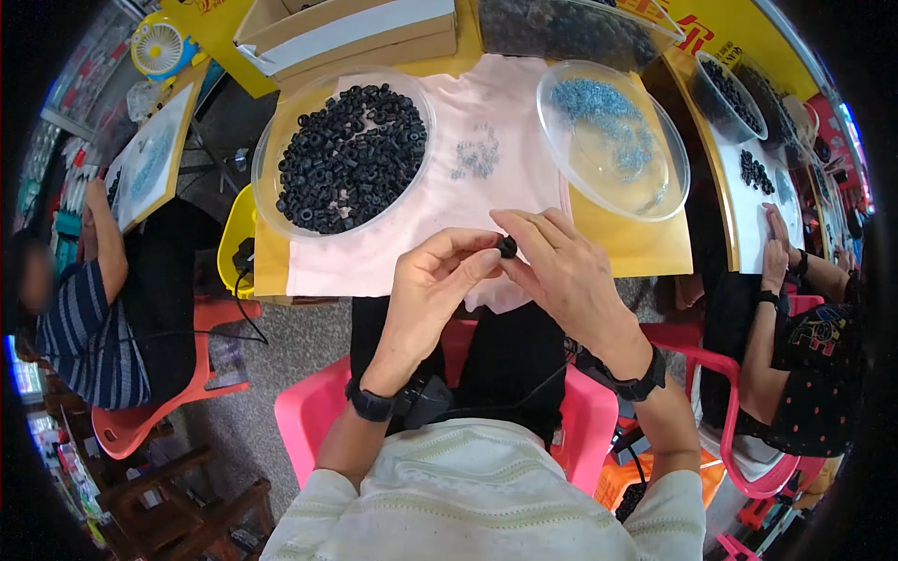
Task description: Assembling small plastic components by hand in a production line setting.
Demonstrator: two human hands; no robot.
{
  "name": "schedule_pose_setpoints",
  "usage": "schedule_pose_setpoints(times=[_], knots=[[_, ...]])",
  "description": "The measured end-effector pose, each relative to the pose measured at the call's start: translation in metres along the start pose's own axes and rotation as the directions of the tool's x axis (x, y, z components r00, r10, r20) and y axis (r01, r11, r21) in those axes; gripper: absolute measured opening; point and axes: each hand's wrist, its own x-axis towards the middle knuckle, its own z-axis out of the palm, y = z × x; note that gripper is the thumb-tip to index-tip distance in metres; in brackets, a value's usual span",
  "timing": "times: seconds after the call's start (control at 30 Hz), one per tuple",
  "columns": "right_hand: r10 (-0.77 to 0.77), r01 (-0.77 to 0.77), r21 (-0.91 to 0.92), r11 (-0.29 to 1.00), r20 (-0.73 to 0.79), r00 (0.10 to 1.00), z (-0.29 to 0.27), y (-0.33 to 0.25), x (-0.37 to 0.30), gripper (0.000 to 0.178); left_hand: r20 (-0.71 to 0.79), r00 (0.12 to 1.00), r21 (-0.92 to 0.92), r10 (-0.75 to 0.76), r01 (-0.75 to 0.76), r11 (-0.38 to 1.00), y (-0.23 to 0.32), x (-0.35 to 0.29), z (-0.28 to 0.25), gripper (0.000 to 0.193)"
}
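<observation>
Close together at the near edge of the table, my left hand (435, 285) and my right hand (566, 271) meet at a small black plastic part (506, 247). Thumb and fingertips of both hands pinch it and hide much of its shape. Beyond my left hand stands a clear round tub (265, 178) full of black ring-shaped parts (351, 159). On the pink cloth (468, 103) lies a loose patch of tiny silvery pieces (477, 154). Past my right hand, another clear tub (670, 201) holds many small bluish-silver pieces (603, 112), too small to make out.
A cardboard box (346, 42) and a clear bin of black parts (571, 33) stand at the back. A yellow basket (236, 248) hangs low at the left. Co-workers sit at side tables, one left (89, 318), one right (795, 346). A pink chair (304, 411) surrounds me.
</observation>
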Motion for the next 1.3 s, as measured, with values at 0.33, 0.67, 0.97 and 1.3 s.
schedule_pose_setpoints(times=[0.33, 0.67, 0.97, 1.3], knots=[[0.07, -0.067, 0.052, 0.996, -0.063, 0.996, 0.013, -0.005, -0.008, 0.046, -0.054, 0.998, -0.16, -0.037, 0.028, 0.987, -0.009, 0.002, 0.003, 0.023], [0.116, -0.122, 0.099, 0.988, 0.068, 0.991, -0.006, -0.006, -0.008, 0.031, -0.099, 0.994, -0.081, -0.045, 0.037, 0.996, -0.001, 0.001, 0.007, 0.023], [0.32, -0.289, 0.579, 0.762, 0.05, 0.946, -0.011, -0.006, -0.004, 0.011, -0.098, 0.995, -0.047, 0.013, -0.017, 0.999, 0.005, -0.001, 0.008, 0.023], [0.474, -0.415, 0.627, 0.659, 0.082, 0.877, 0.017, -0.004, -0.015, 0.008, -0.042, 0.952, 0.451, 0.302, -0.252, 0.856, -0.005, 0.008, 0.001, 0.024]])
